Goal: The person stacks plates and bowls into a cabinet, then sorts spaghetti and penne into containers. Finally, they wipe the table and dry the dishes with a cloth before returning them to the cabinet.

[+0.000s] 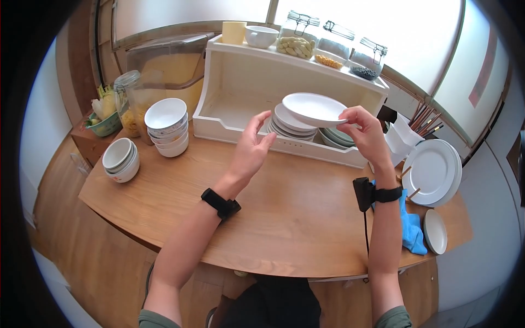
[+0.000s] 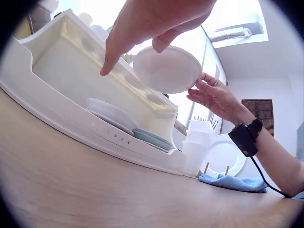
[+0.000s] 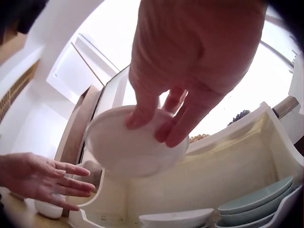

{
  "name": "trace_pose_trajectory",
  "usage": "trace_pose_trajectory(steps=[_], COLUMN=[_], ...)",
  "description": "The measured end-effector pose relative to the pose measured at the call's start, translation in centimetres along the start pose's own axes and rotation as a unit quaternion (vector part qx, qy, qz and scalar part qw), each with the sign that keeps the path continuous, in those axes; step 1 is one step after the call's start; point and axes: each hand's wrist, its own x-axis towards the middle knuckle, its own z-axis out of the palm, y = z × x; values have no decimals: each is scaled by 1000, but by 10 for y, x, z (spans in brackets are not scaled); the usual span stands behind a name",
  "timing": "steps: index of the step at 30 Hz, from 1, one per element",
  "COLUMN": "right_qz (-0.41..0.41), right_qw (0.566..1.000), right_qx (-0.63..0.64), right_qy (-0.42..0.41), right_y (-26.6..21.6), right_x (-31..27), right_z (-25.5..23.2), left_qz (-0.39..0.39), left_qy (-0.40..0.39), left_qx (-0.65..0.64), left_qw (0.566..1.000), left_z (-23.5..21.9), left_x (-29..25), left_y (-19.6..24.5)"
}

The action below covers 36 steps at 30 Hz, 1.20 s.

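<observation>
My right hand (image 1: 365, 130) pinches the right rim of a shallow white plate (image 1: 311, 109), thumb and fingers on either side of it. The plate is held up in front of the white shelf unit (image 1: 240, 82), tilted, and in the right wrist view its underside shows. To the left of it my left hand (image 1: 250, 150) is raised with spread, fairly straight fingers, apart from the plate and holding nothing. Below the plate, inside the unit's lower bay, lie a stack of white plates (image 1: 290, 124) and, right of that, several pale green plates (image 3: 256, 204).
Bowl stacks (image 1: 167, 128) stand on the table's left. Glass jars (image 1: 296, 41), a cup and a mug line the shelf top. At right are large white plates (image 1: 429, 172) in a wooden rack, a blue cloth (image 1: 413, 229), a small upright dish (image 1: 435, 232) and a chopstick holder (image 1: 402, 136).
</observation>
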Motion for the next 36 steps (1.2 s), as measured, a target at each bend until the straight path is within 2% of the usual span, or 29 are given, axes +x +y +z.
trace_pose_trajectory(steps=[2, 3, 4, 7, 10, 12, 14, 17, 21, 24, 27, 29, 30, 32, 36], right_qz=[-31, -42, -44, -32, 5, 10, 69, 104, 92, 112, 75, 20, 19, 91, 57], right_qw=[996, 991, 990, 977, 976, 977, 980, 981, 986, 981, 973, 956, 956, 945, 949], right_qx=[-45, -89, -89, -188, -203, -195, -162, -152, -133, -157, -218, -275, -275, -270, -268], right_qy=[65, 95, 96, 92, 81, 82, 91, 69, 46, 22, 0, 101, 102, 160, 157], right_y=[16, 25, 29, 39, 55, 62, 69, 81, 89, 88, 95, 104, 109, 96, 83], right_x=[3, 8, 12, 27, 35, 36, 35, 33, 28, 25, 20, 16, 14, 11, 12], right_z=[10, 17, 23, 44, 63, 71, 75, 76, 73, 68, 64, 65, 63, 61, 71], left_qz=[-51, -50, -61, -67, -72, -82, -80, -85, -81, -98, -89, -73, -72, -62, -79], left_qy=[18, 19, 19, 7, -2, 3, 0, 2, 9, 4, 2, 4, 4, 5, 6], left_qx=[62, 63, 57, 48, 47, 48, 47, 58, 58, 42, 67, 70, 70, 74, 83], left_qw=[997, 997, 996, 997, 996, 995, 996, 995, 995, 994, 994, 995, 995, 995, 993], left_z=[-7, -9, -9, -9, -10, -13, -14, -13, -13, -12, -10, -10, -10, -10, -11], left_x=[2, 2, 3, 3, 4, 5, 6, 5, 5, 4, 3, 4, 4, 5, 5], left_y=[-9, -11, -11, -10, -13, -18, -20, -21, -20, -19, -19, -24, -26, -28, -26])
